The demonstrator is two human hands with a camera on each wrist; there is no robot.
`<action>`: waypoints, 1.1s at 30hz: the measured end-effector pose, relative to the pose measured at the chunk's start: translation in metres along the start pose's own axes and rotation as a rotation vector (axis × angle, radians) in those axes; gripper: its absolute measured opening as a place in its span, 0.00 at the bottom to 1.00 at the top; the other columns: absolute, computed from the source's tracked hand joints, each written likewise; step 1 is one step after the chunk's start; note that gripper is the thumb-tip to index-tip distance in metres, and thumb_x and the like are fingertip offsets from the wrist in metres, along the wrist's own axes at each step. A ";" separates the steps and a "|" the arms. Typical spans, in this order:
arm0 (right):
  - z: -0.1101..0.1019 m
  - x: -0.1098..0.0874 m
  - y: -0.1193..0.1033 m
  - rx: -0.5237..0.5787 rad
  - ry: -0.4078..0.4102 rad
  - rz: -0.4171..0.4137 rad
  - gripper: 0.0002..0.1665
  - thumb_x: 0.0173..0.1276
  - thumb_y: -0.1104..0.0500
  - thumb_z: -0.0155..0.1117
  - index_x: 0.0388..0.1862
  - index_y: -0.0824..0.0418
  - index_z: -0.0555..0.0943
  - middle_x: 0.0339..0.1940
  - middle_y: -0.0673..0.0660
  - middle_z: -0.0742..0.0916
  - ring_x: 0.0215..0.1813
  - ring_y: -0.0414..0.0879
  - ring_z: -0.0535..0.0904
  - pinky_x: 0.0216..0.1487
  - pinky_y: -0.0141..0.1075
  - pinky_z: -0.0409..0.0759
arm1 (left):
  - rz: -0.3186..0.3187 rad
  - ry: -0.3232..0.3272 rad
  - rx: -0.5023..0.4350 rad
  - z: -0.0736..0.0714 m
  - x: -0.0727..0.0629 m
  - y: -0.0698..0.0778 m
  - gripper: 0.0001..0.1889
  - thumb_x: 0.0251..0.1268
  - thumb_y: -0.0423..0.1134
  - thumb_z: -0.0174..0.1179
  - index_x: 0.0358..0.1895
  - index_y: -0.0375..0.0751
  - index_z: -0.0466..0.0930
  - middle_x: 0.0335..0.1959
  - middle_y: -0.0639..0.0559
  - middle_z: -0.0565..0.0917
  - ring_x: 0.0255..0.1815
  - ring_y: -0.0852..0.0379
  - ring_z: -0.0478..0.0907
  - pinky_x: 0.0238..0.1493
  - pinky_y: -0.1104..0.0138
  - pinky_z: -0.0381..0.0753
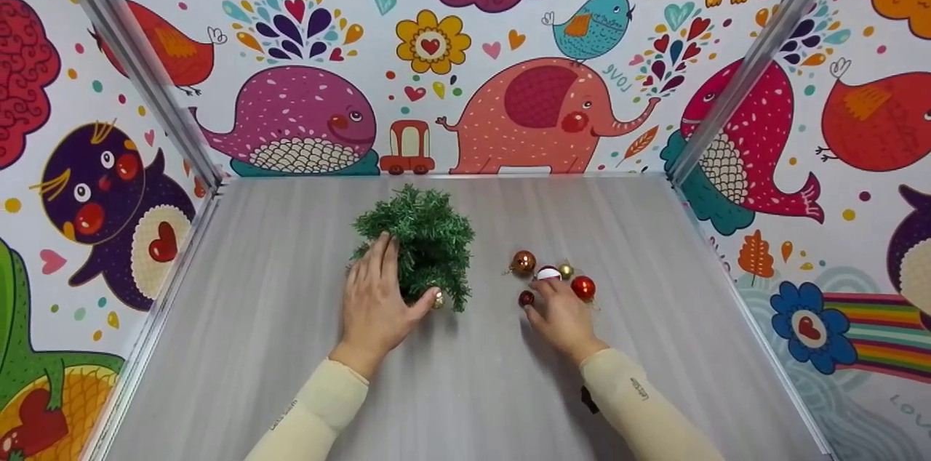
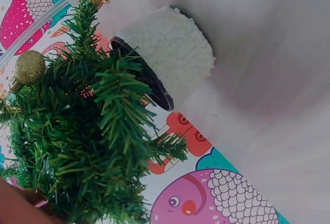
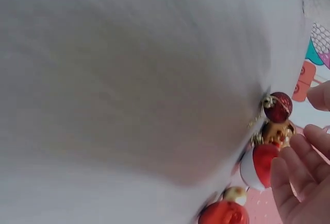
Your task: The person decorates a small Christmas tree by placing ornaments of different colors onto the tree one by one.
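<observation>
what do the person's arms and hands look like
The left hand and right hand are ungloved. The left sleeve and right sleeve are pale cream, reach the wrists and carry small dark lettering. A small black piece shows beside the right sleeve.

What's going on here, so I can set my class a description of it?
A person is busy with a small artificial tree and some ornaments. The left hand rests against the tree's branches, where a glittery gold ball shows. The right hand is at the loose ornaments on the gray table, its fingers beside a red-and-white ball but not closed around it. Dark red, bronze, small gold and bright red balls lie close by.
</observation>
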State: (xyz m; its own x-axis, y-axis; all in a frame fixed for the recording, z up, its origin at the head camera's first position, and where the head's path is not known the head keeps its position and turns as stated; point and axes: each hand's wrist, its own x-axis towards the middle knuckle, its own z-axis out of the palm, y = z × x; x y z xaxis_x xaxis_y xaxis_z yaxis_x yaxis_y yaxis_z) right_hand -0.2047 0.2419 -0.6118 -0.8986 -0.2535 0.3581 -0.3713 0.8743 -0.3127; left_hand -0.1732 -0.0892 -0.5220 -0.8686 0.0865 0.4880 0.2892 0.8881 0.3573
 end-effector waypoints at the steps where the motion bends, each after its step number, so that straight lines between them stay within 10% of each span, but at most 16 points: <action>1: 0.002 0.001 -0.001 -0.021 0.009 -0.010 0.23 0.57 0.54 0.75 0.50 0.60 0.84 0.48 0.56 0.84 0.51 0.56 0.81 0.47 0.51 0.80 | -0.004 0.000 -0.005 0.000 0.000 0.000 0.53 0.57 0.71 0.59 0.75 0.32 0.60 0.76 0.38 0.60 0.73 0.41 0.61 0.70 0.46 0.58; 33: 0.019 0.006 -0.004 -0.144 0.012 0.013 0.12 0.58 0.55 0.75 0.40 0.58 0.85 0.38 0.55 0.86 0.41 0.54 0.83 0.36 0.48 0.82 | -0.069 0.015 0.016 0.000 0.002 0.011 0.52 0.59 0.73 0.55 0.74 0.32 0.62 0.75 0.39 0.62 0.73 0.42 0.60 0.71 0.47 0.57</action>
State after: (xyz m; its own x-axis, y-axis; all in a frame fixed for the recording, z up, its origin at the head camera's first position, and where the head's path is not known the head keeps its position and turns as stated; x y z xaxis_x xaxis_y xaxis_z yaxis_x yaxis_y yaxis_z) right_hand -0.2127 0.2292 -0.6248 -0.8998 -0.2376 0.3660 -0.3215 0.9281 -0.1877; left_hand -0.1719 -0.0788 -0.5170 -0.8801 0.0179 0.4744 0.2222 0.8986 0.3783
